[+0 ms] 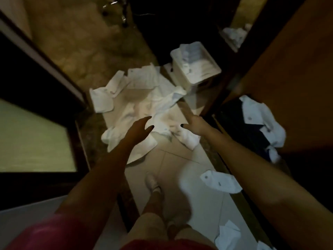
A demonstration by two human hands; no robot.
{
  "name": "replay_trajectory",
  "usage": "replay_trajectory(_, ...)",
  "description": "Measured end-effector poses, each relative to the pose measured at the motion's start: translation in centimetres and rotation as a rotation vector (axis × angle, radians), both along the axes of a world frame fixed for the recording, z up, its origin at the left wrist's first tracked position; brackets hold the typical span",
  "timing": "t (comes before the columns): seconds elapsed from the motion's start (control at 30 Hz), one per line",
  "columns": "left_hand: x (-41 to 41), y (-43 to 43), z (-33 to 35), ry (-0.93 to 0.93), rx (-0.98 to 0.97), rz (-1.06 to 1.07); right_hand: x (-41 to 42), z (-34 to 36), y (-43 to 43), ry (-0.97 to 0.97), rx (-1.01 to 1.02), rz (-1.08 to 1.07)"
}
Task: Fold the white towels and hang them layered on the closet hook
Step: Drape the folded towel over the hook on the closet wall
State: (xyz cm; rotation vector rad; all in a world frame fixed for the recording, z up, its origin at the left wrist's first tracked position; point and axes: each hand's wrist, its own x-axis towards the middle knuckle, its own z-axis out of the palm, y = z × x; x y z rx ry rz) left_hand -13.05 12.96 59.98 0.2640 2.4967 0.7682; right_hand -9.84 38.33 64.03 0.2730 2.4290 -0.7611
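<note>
A pale tiled floor (180, 159) is seen from above in dim light, running between a dark door frame on the left and a wooden closet (288, 60) on the right. A loose heap of white towels (144, 103) is spread across the floor ahead, crumpled in the middle, with a flatter towel (102, 100) lying at its far left edge. A white plastic bin (180, 78) stands just beyond the heap by the closet's edge, and more white cloth is held inside it. In the closet's lower part, a dark garment (243, 127) is piled together with another white towel (266, 120). Two smaller white towels (221, 183) (228, 235) are scattered on the floor along the closet's base. Both bare arms are stretched forward. The left hand (138, 129) is held over the near edge of the heap, its grip spread and empty. The right hand (194, 121) is held over the heap's right side, fingers straight and its grip likewise spread. Contact with the cloth cannot be told. A light shoe (152, 181) is planted on the tiles below.
</note>
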Motion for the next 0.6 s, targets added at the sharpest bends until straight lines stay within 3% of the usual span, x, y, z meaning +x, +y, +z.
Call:
replay_trajectory(0.13, -2.0, -7.7, -3.1, -0.043, 0.012, 0.255, -5.4, -4.2, -7.2, -0.056, -0.02, 0.112)
replay_trajectory(0.3, -3.0, -13.6, -9.1, -0.15, -0.024, 0.382, -9.3, -11.1, -12.8, -0.155, -0.046, 0.179)
replay_trajectory(0.6, -3.2, -16.1, -27.8, -0.375, 0.054, 0.628, -14.2, -30.7, -16.5, -0.319, -0.017, 0.304)
